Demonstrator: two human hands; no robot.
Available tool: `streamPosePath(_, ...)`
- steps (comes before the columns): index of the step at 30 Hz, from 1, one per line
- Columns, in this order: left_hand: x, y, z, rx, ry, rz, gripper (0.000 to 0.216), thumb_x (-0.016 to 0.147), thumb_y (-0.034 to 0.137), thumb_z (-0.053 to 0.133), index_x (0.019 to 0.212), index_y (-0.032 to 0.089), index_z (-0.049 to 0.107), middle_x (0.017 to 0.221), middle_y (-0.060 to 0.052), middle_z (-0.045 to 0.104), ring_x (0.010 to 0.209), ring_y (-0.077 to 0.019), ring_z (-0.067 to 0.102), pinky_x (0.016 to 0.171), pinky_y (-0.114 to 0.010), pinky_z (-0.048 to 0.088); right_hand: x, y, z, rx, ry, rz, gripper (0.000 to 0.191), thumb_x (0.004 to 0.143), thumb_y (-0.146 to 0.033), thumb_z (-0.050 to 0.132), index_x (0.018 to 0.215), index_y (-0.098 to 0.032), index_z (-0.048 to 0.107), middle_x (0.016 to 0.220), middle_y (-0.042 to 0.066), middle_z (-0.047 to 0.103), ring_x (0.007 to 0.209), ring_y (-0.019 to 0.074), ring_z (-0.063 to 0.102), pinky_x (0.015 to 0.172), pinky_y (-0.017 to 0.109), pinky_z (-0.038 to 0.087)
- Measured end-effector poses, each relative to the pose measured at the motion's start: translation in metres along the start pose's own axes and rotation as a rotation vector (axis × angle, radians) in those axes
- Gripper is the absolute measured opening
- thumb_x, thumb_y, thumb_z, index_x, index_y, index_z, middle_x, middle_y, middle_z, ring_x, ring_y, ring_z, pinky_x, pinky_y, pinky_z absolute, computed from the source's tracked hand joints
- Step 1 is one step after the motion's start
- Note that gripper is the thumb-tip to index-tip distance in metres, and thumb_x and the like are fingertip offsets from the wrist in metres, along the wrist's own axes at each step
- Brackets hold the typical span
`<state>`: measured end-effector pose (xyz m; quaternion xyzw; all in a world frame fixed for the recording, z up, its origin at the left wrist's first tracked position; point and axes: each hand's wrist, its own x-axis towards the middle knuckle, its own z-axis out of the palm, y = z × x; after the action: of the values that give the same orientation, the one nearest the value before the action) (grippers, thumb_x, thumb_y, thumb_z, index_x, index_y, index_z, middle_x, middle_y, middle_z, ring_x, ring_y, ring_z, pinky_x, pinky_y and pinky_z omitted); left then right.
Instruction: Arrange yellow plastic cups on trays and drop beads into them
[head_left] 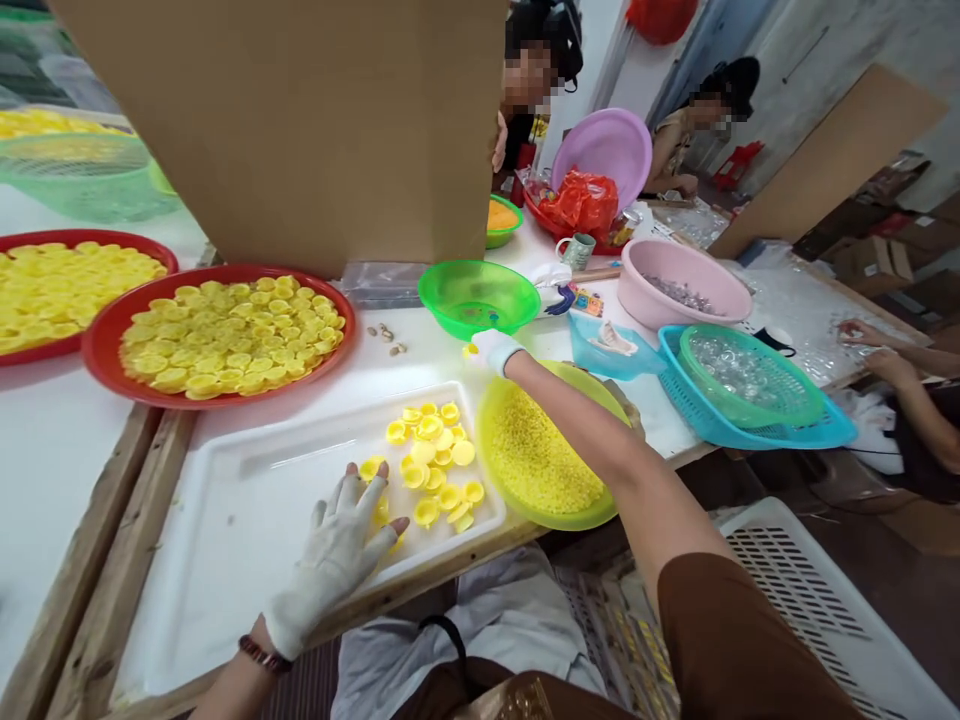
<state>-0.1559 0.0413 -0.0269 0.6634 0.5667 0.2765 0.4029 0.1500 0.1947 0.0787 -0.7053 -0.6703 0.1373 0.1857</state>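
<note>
My left hand [337,535], in a white glove with bare fingertips, rests with fingers spread over a few yellow round caps [373,467] in the shallow white tray [247,500]. More shallow, cup-shaped yellow caps [430,452] lie loose at the tray's right end. Reaching forward, my right hand [495,350], also gloved, is closed just in front of the green bowl [480,290]. A bit of yellow shows at its fingertips, too small to name surely. Under my right forearm stands a yellow-green basin [499,440] filled with tiny yellow pieces.
Red trays [105,345] of yellow caps stand at left, below an upright cardboard sheet [300,130]. To the right are a pink basin [686,260], a blue basket [780,435] with clear parts, and a mug [576,251]. Other people sit across and at right.
</note>
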Motion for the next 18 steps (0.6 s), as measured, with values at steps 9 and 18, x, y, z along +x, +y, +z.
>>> streamPosePath(9, 0.021, 0.031, -0.022, -0.254, 0.075, -0.036, 0.070, 0.084, 0.063, 0.058, 0.136, 0.016, 0.054, 0.108, -0.011, 0.072, 0.084, -0.0252, 0.069, 0.081, -0.042, 0.058, -0.090, -0.097, 0.064, -0.313, -0.513, -0.569, 0.026, 0.096, -0.036, 0.062, 0.107, -0.014, 0.070, 0.107, 0.011, 0.076, 0.092, 0.0216, 0.070, 0.073, 0.027, 0.046)
streamPosePath(18, 0.079, -0.006, -0.026, 0.075, 0.032, -0.021, 0.032, 0.075, 0.045, 0.058, 0.091, 0.020, 0.069, 0.090, -0.008, 0.074, 0.080, -0.0232, 0.065, 0.074, -0.034, 0.049, -0.112, -0.077, 0.058, -0.727, -0.526, -0.374, 0.013, 0.087, -0.013, 0.063, 0.092, -0.011, 0.074, 0.100, 0.019, 0.074, 0.103, 0.0337, 0.065, 0.090, 0.048, 0.046)
